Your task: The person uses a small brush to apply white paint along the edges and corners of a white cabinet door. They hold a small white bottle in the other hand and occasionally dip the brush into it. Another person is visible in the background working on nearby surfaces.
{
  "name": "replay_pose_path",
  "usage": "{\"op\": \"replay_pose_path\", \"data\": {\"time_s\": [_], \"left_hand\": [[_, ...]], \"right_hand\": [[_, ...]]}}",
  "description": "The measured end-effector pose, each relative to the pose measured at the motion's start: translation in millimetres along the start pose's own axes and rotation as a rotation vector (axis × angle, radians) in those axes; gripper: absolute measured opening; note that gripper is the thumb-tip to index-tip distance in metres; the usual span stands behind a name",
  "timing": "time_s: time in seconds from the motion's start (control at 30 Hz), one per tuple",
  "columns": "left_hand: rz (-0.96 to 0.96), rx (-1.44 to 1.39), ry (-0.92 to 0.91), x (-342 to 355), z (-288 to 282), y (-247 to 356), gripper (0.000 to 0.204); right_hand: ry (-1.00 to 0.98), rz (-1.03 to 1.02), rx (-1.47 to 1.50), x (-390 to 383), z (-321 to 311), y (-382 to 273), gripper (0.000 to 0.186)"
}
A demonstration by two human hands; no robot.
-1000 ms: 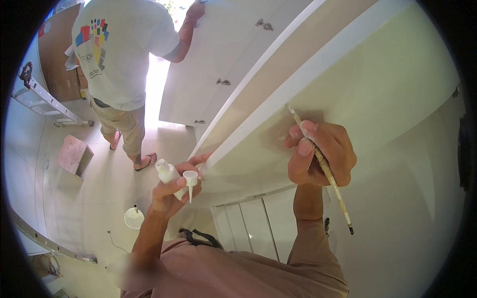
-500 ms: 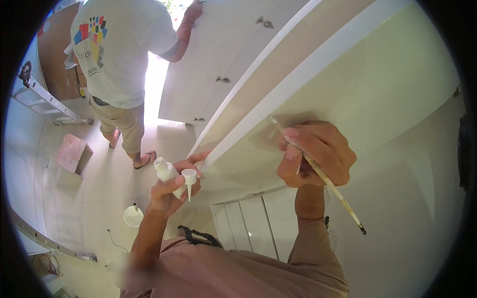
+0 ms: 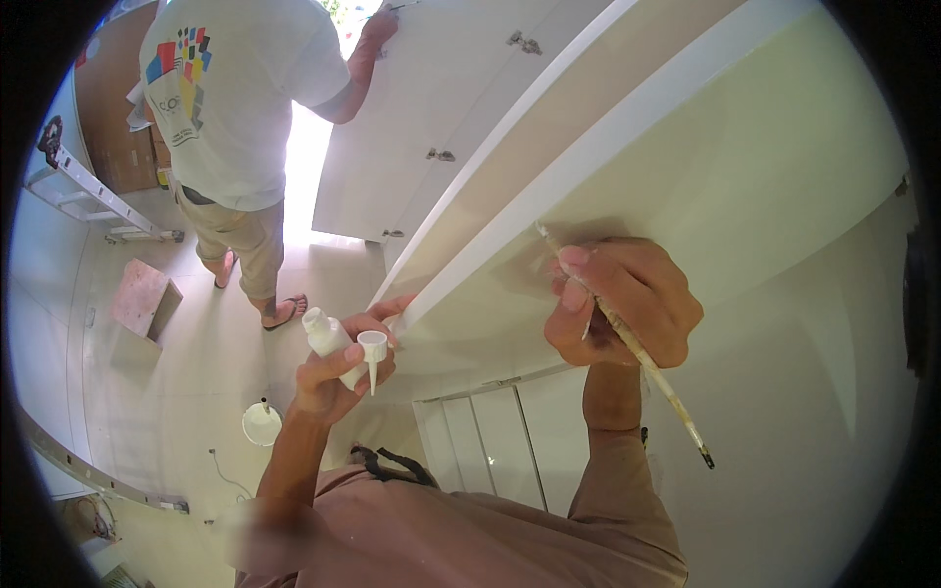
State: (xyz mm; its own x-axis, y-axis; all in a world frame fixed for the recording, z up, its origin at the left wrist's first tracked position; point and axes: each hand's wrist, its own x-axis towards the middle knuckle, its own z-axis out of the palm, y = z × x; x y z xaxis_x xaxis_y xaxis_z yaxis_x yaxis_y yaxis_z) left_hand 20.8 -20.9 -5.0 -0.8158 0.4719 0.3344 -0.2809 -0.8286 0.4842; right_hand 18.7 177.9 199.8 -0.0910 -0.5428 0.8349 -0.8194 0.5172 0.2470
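Cream-handled brush [image 3: 652, 370] slants (tip protruding) between the right fingers [image 3: 616, 271].

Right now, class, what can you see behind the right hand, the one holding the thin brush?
Behind the right hand is the pale, glossy panel, with a shadow on it; the patch of panel that hand covers cannot be seen.

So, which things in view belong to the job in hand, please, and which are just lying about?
In use: thin brush in the right hand; white bottle and nozzle cap in the left hand; cream panel.

Not in use: white bucket, pinkish box, ladder.
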Motion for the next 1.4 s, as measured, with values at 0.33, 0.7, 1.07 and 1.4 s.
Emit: {"op": "replay_pose_path", "data": {"time_s": [0.33, 0.7, 1.07, 1.4], "left_hand": [[-0.008, -0.012, 0.006, 2.2, -2.2, 3.5, 0.038], [0.001, -0.008, 0.012, 0.9, -2.5, 2.8, 0.037], [0.017, -0.016, 0.005, -1.4, -2.8, 4.4, 0.037], [0.036, -0.003, 0.026, -3.4, -8.2, 5.2, 0.039]], "right_hand": [[-0.01, -0.068, 0.021, 3.2, 5.3, 4.6, 0.029], [0.037, -0.06, 0.0, -1.0, 8.2, 5.4, 0.029], [0.037, -0.069, 0.026, 4.1, 7.5, 4.9, 0.013], [0.026, -0.079, 0.017, 6.4, 11.8, 7.5, 0.015]]}}
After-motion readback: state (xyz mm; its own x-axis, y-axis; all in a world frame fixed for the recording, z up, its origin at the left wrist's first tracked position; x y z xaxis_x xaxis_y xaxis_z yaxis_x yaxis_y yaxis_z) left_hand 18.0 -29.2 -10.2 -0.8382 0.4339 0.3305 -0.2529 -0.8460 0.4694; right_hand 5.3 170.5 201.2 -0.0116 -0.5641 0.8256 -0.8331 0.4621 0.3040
